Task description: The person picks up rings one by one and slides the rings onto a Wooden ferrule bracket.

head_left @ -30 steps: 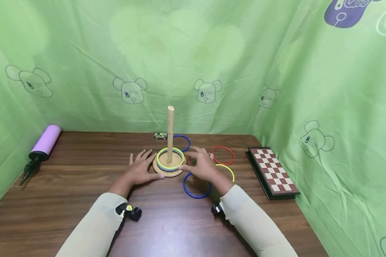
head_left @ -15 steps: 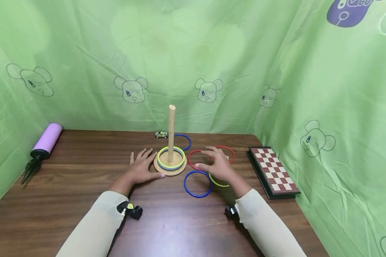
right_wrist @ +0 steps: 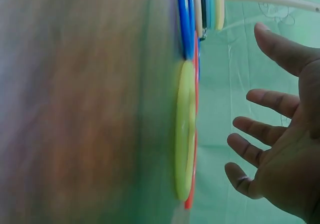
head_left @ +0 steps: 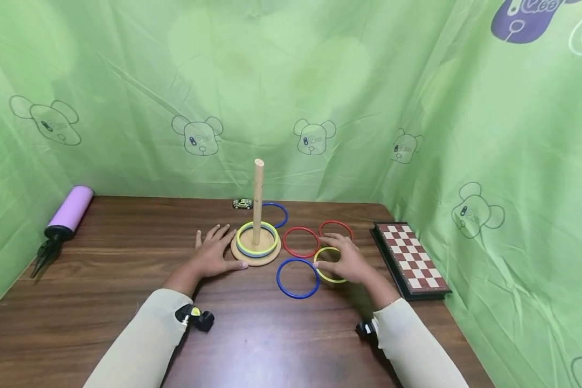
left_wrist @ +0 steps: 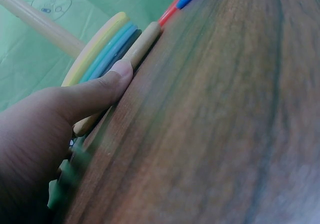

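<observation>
green cloth printed with bear outlines hangs behind and beside a dark wooden table (head_left: 126,280), closing off the corner so everything sits within arm's reach. at the far left edge lies a purple pump (head_left: 69,211), well apart from the hands. the left hand (head_left: 213,254) rests flat on the wood, fingers straight and slightly spread, its thumb touching the rim of the round wooden base (head_left: 255,256), seemingly to steady it. from that base rises an upright peg (head_left: 257,200) with a yellow and a blue ring (head_left: 257,240) already stacked around it. a small toy car (head_left: 242,203) and another blue ring sit just behind. loose rings lie flat to the right: a red ring (head_left: 300,242), a blue ring (head_left: 298,278), and a yellow ring (head_left: 331,265). the right hand (head_left: 348,260) hovers over the yellow one with fingers apart and relaxed, gripping nothing. a chessboard (head_left: 410,258) lies at the right edge
</observation>
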`<state>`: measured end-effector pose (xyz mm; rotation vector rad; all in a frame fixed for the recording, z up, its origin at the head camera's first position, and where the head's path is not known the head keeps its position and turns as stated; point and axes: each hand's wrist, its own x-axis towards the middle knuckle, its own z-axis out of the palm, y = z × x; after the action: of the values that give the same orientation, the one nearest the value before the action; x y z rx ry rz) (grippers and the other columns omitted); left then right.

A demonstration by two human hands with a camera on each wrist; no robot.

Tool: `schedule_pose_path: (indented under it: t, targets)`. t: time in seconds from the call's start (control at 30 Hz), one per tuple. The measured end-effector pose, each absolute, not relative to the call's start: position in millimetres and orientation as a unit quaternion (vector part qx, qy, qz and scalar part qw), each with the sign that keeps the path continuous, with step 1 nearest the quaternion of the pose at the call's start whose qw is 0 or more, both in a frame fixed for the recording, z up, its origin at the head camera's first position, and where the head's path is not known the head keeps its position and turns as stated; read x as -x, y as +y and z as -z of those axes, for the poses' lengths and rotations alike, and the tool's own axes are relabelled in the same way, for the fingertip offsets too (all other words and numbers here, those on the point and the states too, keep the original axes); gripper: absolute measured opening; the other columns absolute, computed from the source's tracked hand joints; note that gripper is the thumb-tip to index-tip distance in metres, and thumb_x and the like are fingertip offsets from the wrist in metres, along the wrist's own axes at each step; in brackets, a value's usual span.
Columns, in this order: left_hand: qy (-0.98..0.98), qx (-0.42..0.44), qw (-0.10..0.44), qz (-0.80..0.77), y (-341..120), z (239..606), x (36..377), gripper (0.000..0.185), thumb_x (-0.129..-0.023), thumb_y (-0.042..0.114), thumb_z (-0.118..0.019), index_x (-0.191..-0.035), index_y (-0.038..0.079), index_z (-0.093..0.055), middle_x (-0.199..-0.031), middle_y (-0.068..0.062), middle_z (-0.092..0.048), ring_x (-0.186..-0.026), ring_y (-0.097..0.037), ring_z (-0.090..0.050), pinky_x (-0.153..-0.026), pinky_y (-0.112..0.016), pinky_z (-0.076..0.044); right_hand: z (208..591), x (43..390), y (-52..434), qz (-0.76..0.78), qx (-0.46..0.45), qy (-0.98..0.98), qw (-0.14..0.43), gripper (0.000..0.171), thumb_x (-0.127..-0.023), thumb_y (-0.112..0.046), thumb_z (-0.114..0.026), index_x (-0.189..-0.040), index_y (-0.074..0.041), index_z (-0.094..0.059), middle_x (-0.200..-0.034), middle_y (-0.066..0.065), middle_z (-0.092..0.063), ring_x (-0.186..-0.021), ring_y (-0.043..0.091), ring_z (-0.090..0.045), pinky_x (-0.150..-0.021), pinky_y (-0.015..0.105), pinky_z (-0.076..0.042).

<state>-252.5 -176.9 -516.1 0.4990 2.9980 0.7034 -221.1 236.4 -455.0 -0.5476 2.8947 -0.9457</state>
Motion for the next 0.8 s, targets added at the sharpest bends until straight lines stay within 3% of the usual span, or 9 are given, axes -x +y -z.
schedule_pose_path:
  t: [0.07, 0.27, 0.43, 0.8]
  targets:
    - [0.961, -0.161, 0.009, -0.225, -177, 517, 252, 0.12, -0.083, 0.08, -0.077, -0.17, 0.007, -0.039, -0.178, -0.025, -0.03, -0.167, -0.051, -0.017, -0.125, -0.087, 0.003, 457, 219, 242, 0.307, 0.177, 0.935, 0.025, 0.076, -0.091, -0.041, -0.09, -0.155, -0.011, -0.062, -0.169, 0.016, -0.05, -0.158, 0.05, -0.039, -0.123, 0.078, -0.034]
    - [0.96, -0.163, 0.012, -0.228, -177, 517, 252, 0.119, -0.083, 0.079, -0.078, -0.17, 0.007, -0.038, -0.178, -0.025, -0.03, -0.167, -0.052, -0.017, -0.125, -0.087, 0.003, 462, 216, 258, 0.315, 0.17, 0.933, 0.034, 0.081, -0.089, -0.039, -0.093, -0.157, -0.011, -0.06, -0.169, 0.02, -0.049, -0.161, 0.055, -0.033, -0.127, 0.079, -0.027]
    - [0.96, -0.163, 0.009, -0.227, -178, 517, 253, 0.118, -0.084, 0.078, -0.078, -0.17, 0.007, -0.039, -0.178, -0.025, -0.03, -0.167, -0.052, -0.017, -0.125, -0.087, 0.002, 466, 217, 268, 0.302, 0.166, 0.938, 0.04, 0.084, -0.087, -0.043, -0.094, -0.157, -0.012, -0.06, -0.167, 0.024, -0.049, -0.157, 0.055, -0.037, -0.121, 0.078, -0.036]
    - [0.96, -0.161, 0.012, -0.229, -177, 516, 251, 0.119, -0.083, 0.079, -0.078, -0.17, 0.007, -0.039, -0.178, -0.025, -0.03, -0.167, -0.052, -0.017, -0.125, -0.087, 0.002, 477, 218, 277, 0.284, 0.157, 0.945, 0.034, 0.084, -0.083, -0.037, -0.097, -0.154, -0.009, -0.063, -0.162, 0.022, -0.053, -0.151, 0.05, -0.045, -0.118, 0.073, -0.042]
